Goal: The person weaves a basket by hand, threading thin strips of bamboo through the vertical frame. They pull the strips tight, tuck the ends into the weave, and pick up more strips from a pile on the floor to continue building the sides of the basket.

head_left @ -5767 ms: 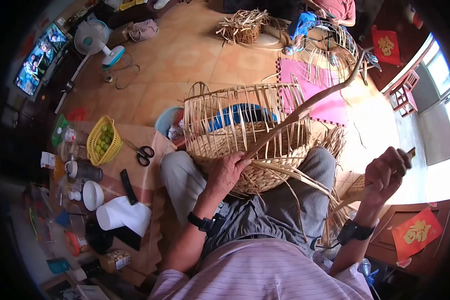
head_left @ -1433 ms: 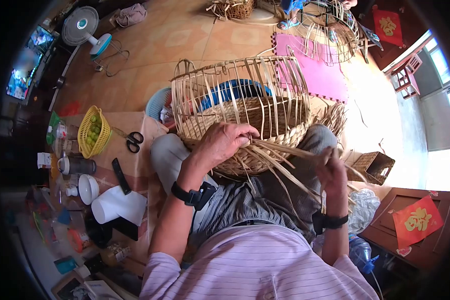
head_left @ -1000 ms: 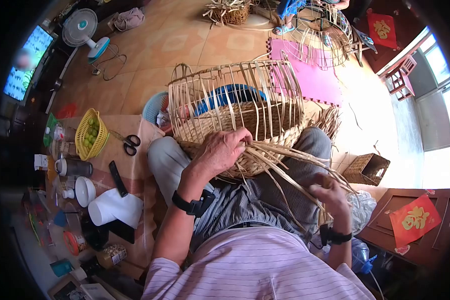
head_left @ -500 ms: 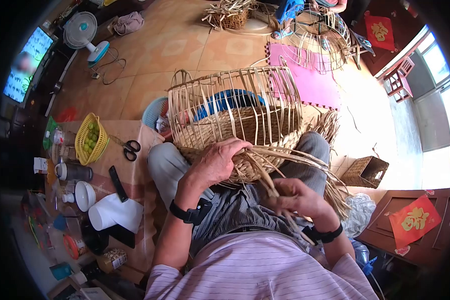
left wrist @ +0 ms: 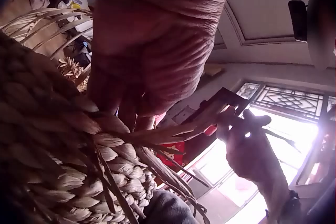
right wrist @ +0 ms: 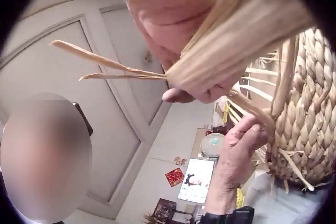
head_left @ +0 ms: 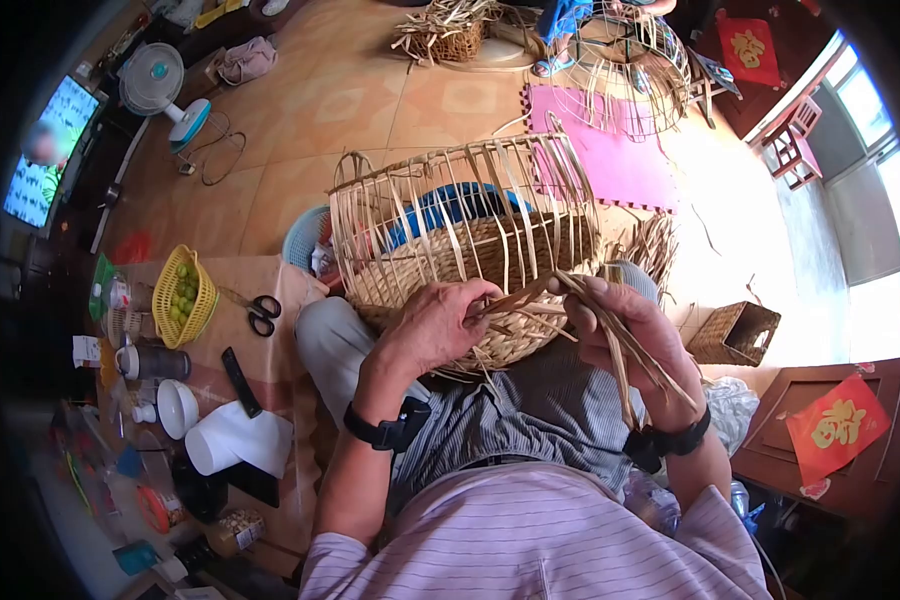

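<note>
- The basket [head_left: 435, 264] sits in front of the person, between the knees; its long axis runs left to right, right end slightly farther.
- Its woven wall is near, its open ribs far.
- The left hand [head_left: 430, 325] has its fingers curled, gripping strips [head_left: 522, 300] at the basket's near side.
- The right hand [head_left: 635, 335], partly closed, pinches these strips to the right; loose ends point near.

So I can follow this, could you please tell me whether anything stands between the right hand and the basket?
Nothing visible blocks the way; only strips run from the right hand across to the left hand, at the near side of the basket.
</note>
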`<state>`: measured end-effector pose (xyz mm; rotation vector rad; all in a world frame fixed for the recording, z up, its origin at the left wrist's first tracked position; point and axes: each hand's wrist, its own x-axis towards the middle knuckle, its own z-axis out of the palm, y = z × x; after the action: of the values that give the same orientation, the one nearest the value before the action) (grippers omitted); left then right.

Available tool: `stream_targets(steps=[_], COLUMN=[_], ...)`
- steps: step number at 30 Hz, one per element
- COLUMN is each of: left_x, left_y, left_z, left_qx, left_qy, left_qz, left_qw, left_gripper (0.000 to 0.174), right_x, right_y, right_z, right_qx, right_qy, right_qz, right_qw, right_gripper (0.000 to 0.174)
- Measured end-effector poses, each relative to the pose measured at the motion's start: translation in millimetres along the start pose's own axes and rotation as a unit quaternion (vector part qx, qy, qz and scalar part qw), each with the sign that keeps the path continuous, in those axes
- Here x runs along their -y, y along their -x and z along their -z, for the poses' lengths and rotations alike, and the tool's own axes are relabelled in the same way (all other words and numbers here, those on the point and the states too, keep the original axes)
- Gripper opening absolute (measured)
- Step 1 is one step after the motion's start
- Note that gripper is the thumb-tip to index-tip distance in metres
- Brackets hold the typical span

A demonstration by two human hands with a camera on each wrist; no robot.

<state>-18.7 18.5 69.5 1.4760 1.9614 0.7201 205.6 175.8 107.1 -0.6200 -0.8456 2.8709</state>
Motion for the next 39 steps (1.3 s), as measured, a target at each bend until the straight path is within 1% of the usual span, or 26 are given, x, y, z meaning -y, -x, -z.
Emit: stream_targets(steps=[1,3,4,7,8,11,12,15,16,19,20,21,23,24,26,28,29,31,32,34,36,37,39], left_x=[-5.6,-1.3,-1.4,-7.7,-5.9,-0.5,-1.6,-3.3,-1.4,-2.1,-2.7,-2.0,-0.4,1.1,5.1,6.3,6.1,5.2,4.9,1.0,1.1,5.1,9.8], left_y=[1.2,1.2,1.8,5.3,6.2,5.2,5.5,5.9,5.7,6.1,6.3,6.3,6.2,5.7,4.0,2.9,2.8,2.4,2.2,3.6,3.9,3.5,3.2], left_z=[0.9,-21.6,-32.2,-50.1,-53.2,-55.3,-53.7,-49.3,-50.0,-49.4,-49.0,-48.9,-48.2,-48.5,-50.3,-50.6,-50.6,-49.1,-48.4,-45.9,-45.4,-48.6,-52.8], left_qx=[0.006,-0.077,-0.119,-0.156,-0.185,-0.206,-0.208,-0.206,-0.204,-0.206,-0.207,-0.202,-0.192,-0.191,-0.19,-0.193,-0.194,-0.184,-0.18,-0.181,-0.186,-0.188,-0.191], left_qy=[0.005,-0.056,-0.085,-0.111,-0.107,-0.082,-0.077,-0.062,-0.052,-0.06,-0.069,-0.075,-0.088,-0.086,-0.084,-0.083,-0.083,-0.091,-0.095,-0.11,-0.114,-0.11,-0.117], left_qz=[0.005,-0.024,-0.039,0.023,0.01,0.0,0.0,-0.002,-0.001,0.005,0.008,0.009,0.009,0.008,0.006,0.004,0.002,0.004,0.006,0.017,0.016,0.01,0.0], left_qw=[1.0,0.995,0.989,0.981,0.977,0.975,0.975,0.977,0.978,0.977,0.976,0.976,0.978,0.978,0.978,0.978,0.977,0.979,0.979,0.977,0.976,0.976,0.975], left_gripper=[0.028,0.029,0.03,0.031,0.028,0.024,0.024,0.021,0.021,0.02,0.02,0.02,0.021,0.021,0.022,0.023,0.023,0.024,0.025,0.026,0.026,0.027,0.024], right_x=[-0.3,-0.6,0.8,5.3,5.1,15.2,14.4,19.9,18.1,29.4,32.4,41.7,54.9,66.3,97.5,119.4,121.5,125.9,114.9,67.8,11.4,-16.6,-41.9], right_y=[-2.9,-8.7,-9.9,-14.0,-13.3,-2.3,0.7,15.7,24.0,37.5,42.5,52.2,71.3,86.8,127.0,146.3,146.0,145.5,147.9,138.0,92.4,69.4,36.2], right_z=[1.1,4.3,-5.3,-4.4,-2.4,-2.8,2.9,9.5,8.9,14.5,19.0,18.6,23.1,42.4,83.1,67.5,70.4,76.3,129.9,146.7,96.9,71.8,40.9], right_qx=[0.011,0.032,0.014,0.077,0.09,0.091,0.093,0.111,0.055,0.037,0.031,-0.003,-0.026,-0.091,-0.064,0.048,-0.005,-0.134,-0.215,-0.247,-0.292,-0.301,-0.204], right_qy=[-0.004,-0.012,-0.028,-0.093,-0.119,-0.073,-0.066,-0.049,-0.052,-0.049,-0.051,-0.031,0.092,0.066,0.055,-0.025,0.014,0.094,0.176,0.157,0.163,0.168,0.312], right_qz=[0.0,0.0,0.004,-0.016,-0.021,-0.023,-0.01,0.001,0.028,0.015,0.038,0.047,0.159,0.21,0.308,0.391,0.441,0.52,0.515,0.443,0.246,0.143,0.083], right_qw=[1.0,0.999,1.0,0.993,0.989,0.993,0.993,0.993,0.997,0.998,0.998,0.998,0.983,0.971,0.948,0.919,0.897,0.838,0.811,0.847,0.91,0.928,0.924], right_gripper=[0.05,0.046,0.048,0.05,0.054,0.058,0.059,0.059,0.06,0.064,0.067,0.066,0.06,0.053,0.04,0.033,0.031,0.029,0.029,0.031,0.029,0.03,0.03])
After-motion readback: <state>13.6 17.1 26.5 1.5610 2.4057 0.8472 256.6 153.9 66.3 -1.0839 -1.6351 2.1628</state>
